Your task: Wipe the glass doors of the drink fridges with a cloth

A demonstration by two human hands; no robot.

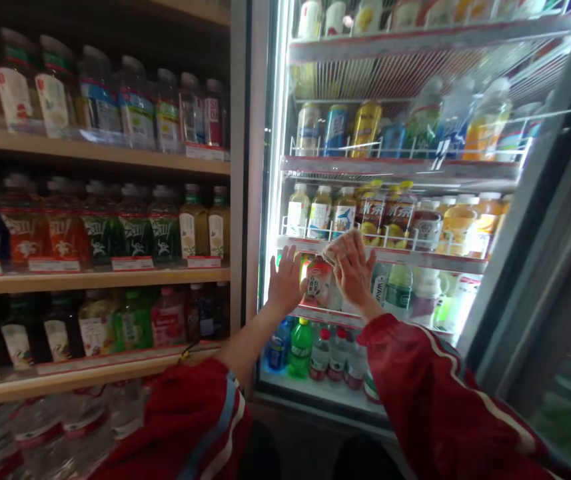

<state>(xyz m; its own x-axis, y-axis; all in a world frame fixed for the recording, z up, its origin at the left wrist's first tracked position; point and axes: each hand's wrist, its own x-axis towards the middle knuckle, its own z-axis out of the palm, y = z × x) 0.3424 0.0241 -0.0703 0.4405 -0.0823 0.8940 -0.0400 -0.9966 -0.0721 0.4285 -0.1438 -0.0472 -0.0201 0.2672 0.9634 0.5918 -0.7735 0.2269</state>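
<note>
My left hand (286, 283), fingers spread, is raised against what looks like the glass front of a lit drinks cooler, near its left edge. It holds nothing. To its right, my right hand (354, 272) presses a pale, crumpled cloth (338, 247) at the height of the cooler's third shelf edge. The cloth sticks out past the fingertips on the left, and the palm hides the rest of it. Behind the glass, a red-labelled drink bottle (318, 283) shows between my two hands.
Wooden shelves (115, 277) packed with bottled drinks stand to the left, beside the cooler's frame (248, 167). Cans and bottles fill the cooler's wire-railed shelves (400, 167). A green soda bottle (301, 350) stands at the cooler's bottom. Clear bottles (85, 420) sit low at the left.
</note>
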